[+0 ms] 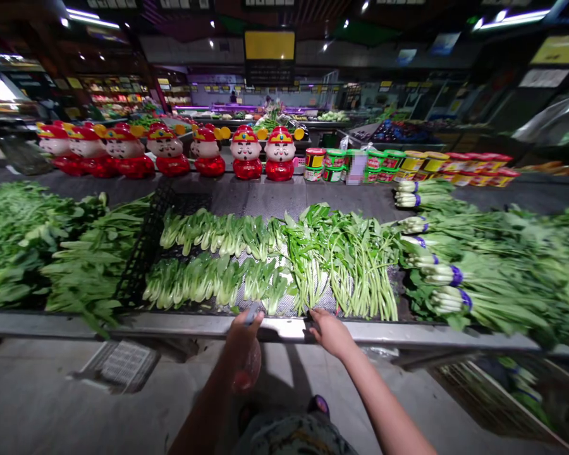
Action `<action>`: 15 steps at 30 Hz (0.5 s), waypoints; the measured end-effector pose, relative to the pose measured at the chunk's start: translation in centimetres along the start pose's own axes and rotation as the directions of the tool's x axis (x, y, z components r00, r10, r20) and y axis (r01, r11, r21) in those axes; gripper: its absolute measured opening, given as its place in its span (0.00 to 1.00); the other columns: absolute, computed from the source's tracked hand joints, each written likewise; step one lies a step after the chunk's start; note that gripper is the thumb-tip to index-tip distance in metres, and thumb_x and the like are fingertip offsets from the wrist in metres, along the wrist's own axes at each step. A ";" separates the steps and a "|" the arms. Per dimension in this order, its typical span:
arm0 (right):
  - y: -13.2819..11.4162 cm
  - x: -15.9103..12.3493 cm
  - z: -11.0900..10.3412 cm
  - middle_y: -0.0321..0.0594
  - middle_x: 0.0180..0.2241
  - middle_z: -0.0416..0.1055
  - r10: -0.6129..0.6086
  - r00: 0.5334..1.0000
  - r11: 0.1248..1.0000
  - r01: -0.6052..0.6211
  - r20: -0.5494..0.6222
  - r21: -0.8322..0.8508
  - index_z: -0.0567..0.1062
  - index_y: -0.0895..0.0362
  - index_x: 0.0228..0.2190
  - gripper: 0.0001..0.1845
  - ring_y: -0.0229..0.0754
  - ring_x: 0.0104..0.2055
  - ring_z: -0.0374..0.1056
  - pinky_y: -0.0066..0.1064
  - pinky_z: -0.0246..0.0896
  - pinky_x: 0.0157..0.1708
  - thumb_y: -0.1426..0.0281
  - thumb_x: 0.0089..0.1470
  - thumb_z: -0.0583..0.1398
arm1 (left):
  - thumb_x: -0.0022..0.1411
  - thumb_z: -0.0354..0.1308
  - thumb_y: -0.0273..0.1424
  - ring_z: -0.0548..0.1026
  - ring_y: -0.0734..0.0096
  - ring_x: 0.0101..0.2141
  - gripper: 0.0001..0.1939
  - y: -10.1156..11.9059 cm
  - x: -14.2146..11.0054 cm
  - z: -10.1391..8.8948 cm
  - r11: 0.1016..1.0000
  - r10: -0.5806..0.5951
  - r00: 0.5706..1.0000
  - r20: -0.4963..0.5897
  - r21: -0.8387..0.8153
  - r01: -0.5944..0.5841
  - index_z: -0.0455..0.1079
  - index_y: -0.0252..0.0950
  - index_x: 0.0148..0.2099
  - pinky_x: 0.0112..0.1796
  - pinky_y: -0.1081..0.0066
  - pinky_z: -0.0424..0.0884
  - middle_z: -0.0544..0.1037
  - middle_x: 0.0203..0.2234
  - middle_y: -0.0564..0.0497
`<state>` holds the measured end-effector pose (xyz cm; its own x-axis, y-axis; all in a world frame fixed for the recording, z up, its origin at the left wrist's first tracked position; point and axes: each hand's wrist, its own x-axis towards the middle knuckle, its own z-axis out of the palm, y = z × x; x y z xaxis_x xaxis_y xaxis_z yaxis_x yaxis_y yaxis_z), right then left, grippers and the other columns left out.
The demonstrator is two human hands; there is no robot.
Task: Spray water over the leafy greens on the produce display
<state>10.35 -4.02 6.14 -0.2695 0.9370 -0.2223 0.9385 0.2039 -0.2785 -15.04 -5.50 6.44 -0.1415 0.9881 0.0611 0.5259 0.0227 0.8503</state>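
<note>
Left hand (244,320): closed around a translucent, reddish-tinged container with a grey top (249,368), possibly a spray bottle. The top is raised at the fingers and the body is hung below, in front of the bench edge, presumably so that the greens are not pressed.

Right hand (332,332): partly open, thumb and fingers apart, nothing seen held. It is placed at the metal rim of the grey bench (171,323), just below the long-stemmed green leafy vegetables (365,275); whether the rim is touched cannot be told.

Small green-leaved heads with pale, spoon-shaped stems: laid in a back row (222,234) and a front row (213,281), stem ends mostly turned toward the rim, likely for easy picking. A patterned light mat (284,308) is exposed around the nearer heads.

Black plastic mesh divider (140,259): stood left of the rows, apparently so that the neighbouring broad-bladed greens (92,259) are kept separate.

Pale-stemmed bunches with purple bands (448,299): stacked at the right, bound, it seems, so that each is kept whole.

Red-and-gold figurine-shaped jars (249,155) and colourful round tubs (334,164): lined along the back, the tubs two high, presumably for display without the greens being covered.
</note>
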 end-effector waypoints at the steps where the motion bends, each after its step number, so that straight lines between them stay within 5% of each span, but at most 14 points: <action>1: 0.3 0.0 0.0 0.51 0.57 0.62 0.001 1.000 1.000 -0.001 0.000 -0.006 0.65 0.60 0.56 0.29 0.48 0.59 0.59 0.33 0.55 0.54 0.69 0.51 0.55 | 0.57 0.50 0.40 0.67 0.71 0.25 0.14 0.3 -0.1 0.3 1.000 -0.004 1.000 -0.007 -0.015 0.004 0.64 0.37 0.24 0.28 0.73 0.64 0.69 0.20 0.52; 8: 2.3 -0.1 0.1 0.52 0.57 0.63 0.034 0.999 0.999 -0.034 0.018 0.002 0.66 0.59 0.55 0.28 0.48 0.57 0.61 0.33 0.56 0.53 0.68 0.51 0.56 | 0.57 0.49 0.40 0.68 0.71 0.24 0.16 0.7 -0.5 2.0 0.995 -0.102 0.994 0.033 0.014 0.102 0.63 0.37 0.22 0.28 0.73 0.64 0.69 0.18 0.52; 15: 3.6 -0.2 0.1 0.51 0.56 0.64 0.031 0.999 0.999 -0.032 0.024 0.011 0.66 0.59 0.55 0.28 0.48 0.57 0.61 0.33 0.55 0.53 0.68 0.51 0.56 | 0.56 0.54 0.37 0.74 0.63 0.34 0.10 2.0 0.0 2.9 0.999 0.036 0.999 0.006 0.030 -0.036 0.74 0.39 0.32 0.36 0.68 0.68 0.78 0.30 0.45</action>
<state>13.79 -3.55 5.06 -0.2449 0.9359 -0.2532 0.9442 0.1709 -0.2817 -11.56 -5.02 6.57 -0.1171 0.9892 0.0882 0.5555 -0.0084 0.8315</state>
